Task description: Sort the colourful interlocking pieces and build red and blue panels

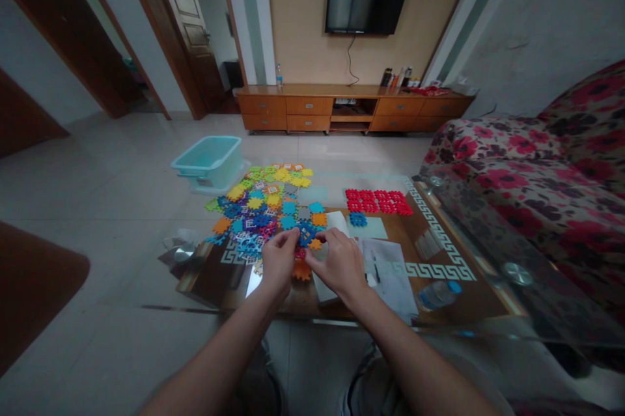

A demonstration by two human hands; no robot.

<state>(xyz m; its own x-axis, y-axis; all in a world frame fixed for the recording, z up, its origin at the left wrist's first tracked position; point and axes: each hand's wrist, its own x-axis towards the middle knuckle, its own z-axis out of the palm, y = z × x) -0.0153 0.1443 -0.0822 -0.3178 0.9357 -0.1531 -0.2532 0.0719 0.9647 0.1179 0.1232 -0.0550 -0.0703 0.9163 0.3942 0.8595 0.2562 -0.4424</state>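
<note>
Above the near edge of the pile, a blue gear-edged interlocking tile is between my two hands. My left hand is closed, thumb and forefinger pinching its left side. My right hand has its bent fingers at the right side, thumb lower down; its exact contact is partly hidden. A small orange tile shows beside the right fingertips. Below the hands lies another orange tile. Many loose tiles in yellow, green, blue and purple are heaped to the left and beyond.
Red tiles stand in joined rows on the glass table, with a blue tile block before them. Paper, a pen and a water bottle lie at right. A turquoise tub sits beyond the heap, at left.
</note>
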